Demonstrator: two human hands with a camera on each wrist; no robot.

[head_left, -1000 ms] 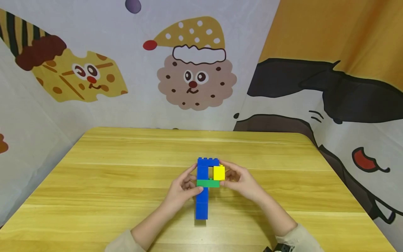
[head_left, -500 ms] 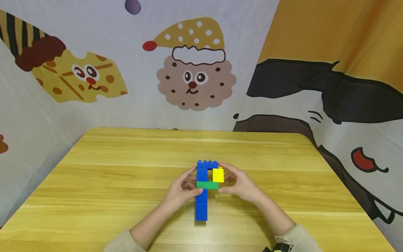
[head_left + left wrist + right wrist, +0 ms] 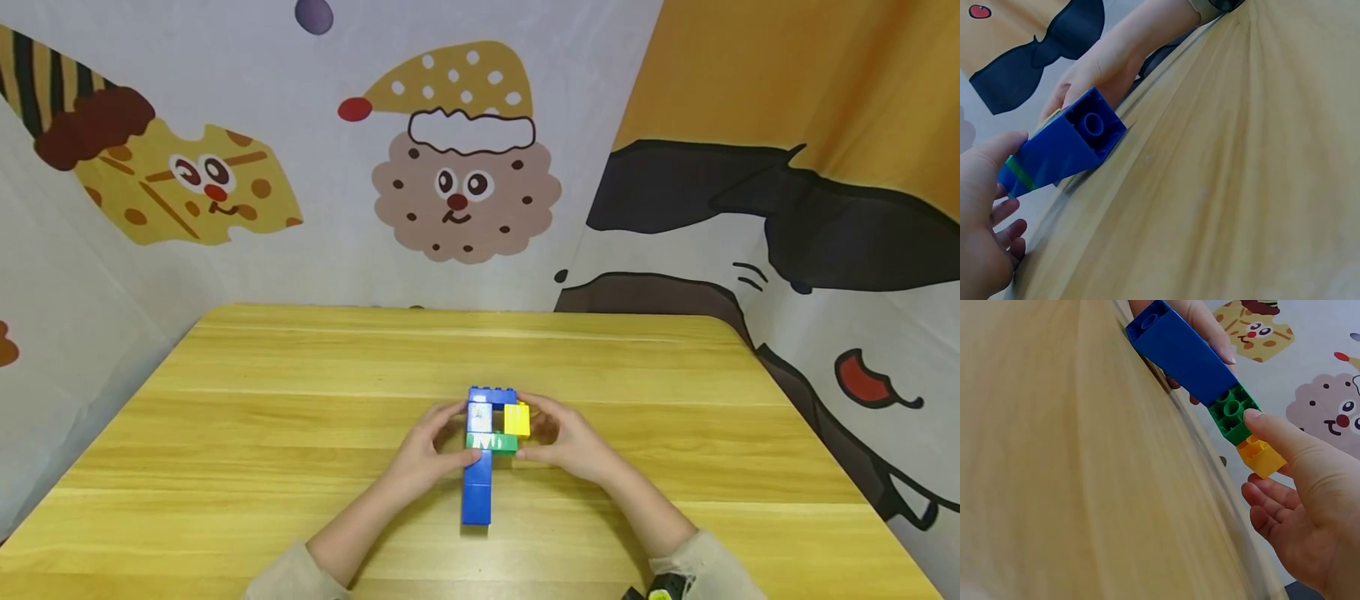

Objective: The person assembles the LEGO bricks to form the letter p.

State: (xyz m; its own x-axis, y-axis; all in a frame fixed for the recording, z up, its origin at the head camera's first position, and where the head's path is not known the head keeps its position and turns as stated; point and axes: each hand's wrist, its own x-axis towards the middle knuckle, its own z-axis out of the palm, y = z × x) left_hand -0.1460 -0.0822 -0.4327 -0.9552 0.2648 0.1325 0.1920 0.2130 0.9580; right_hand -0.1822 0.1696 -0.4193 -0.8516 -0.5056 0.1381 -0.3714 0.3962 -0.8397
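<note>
A P-shaped build of toy building blocks is held up between both hands over the table. Several blue blocks [image 3: 477, 492] form its column, a blue block [image 3: 504, 397] spans the top, and a green block [image 3: 507, 442] crosses the middle. Between top and green, the yellow block [image 3: 517, 419] juts out slightly to the right. My left hand [image 3: 420, 450] grips the column, thumb on its front near the green block. My right hand [image 3: 573, 442] pinches the right side; in the right wrist view its thumb [image 3: 1279, 434] presses the green block's underside. Fingers behind the build are partly hidden.
The wooden table [image 3: 300, 375] reaches back to a cloth backdrop [image 3: 315, 275] printed with cartoon figures. A black device [image 3: 663, 586] sits by the right sleeve at the near edge.
The build has shifted slightly toward me and left, tipping so that light now glares off its upper blue and green faces. Both hands moved with it and keep their hold.
</note>
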